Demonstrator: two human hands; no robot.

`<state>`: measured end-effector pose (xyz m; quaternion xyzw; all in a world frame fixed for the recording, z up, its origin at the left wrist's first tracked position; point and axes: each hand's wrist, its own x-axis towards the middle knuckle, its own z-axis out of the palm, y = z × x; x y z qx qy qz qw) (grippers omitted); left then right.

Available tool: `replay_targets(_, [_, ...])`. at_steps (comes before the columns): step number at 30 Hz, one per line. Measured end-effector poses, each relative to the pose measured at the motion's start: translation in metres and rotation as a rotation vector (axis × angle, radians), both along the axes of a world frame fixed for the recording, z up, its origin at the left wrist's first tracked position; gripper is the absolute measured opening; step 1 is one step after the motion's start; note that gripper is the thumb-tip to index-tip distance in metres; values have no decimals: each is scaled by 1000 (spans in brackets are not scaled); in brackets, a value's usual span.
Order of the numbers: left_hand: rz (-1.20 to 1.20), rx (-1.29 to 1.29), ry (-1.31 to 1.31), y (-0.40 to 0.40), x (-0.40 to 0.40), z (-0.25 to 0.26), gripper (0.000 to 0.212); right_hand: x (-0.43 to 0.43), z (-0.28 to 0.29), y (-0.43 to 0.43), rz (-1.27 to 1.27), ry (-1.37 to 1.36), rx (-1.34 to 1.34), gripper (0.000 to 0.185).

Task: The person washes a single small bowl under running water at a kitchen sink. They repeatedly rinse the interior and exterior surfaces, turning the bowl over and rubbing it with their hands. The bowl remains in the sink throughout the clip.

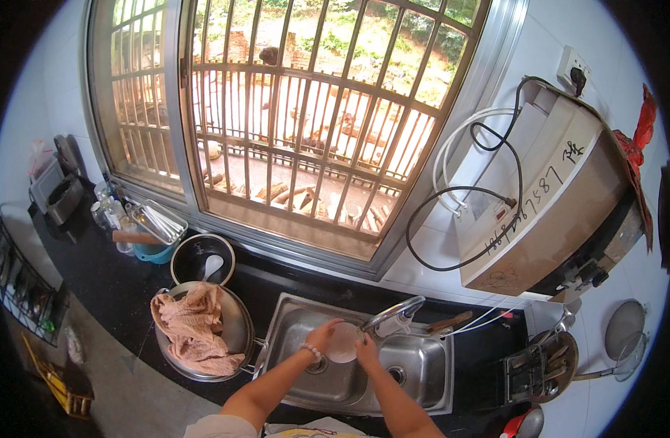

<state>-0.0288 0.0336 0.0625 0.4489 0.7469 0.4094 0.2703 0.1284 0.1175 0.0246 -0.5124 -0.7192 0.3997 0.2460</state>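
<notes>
A pale, translucent bowl [343,343] is held above the stainless steel double sink [417,405], near the divider between its two basins. My left hand [320,336] grips the bowl's left side, with a beaded bracelet at the wrist. On the right side, my right hand [367,350] holds the rim. The chrome faucet [396,311] reaches over the sink just beside the bowl and my right hand. Whether water runs from it cannot be made out. Drains show in both basins.
Left of the sink, a pinkish cloth [195,328] drapes over a large lidded metal pot [237,312]. Behind it sits a black bowl [189,257] with a white spoon [213,265]. A utensil rack [524,372] stands at right, below a wall-mounted box [565,208] with a looped cable.
</notes>
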Motion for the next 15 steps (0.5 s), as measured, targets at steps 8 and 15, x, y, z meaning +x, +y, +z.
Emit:
replay_targets(8, [-217, 300, 22, 20, -8, 8, 22, -5, 56, -16, 135, 114, -203, 36])
replay_targets(15, [-39, -34, 40, 34, -11, -34, 26, -4, 21, -4, -8, 155, -62, 47])
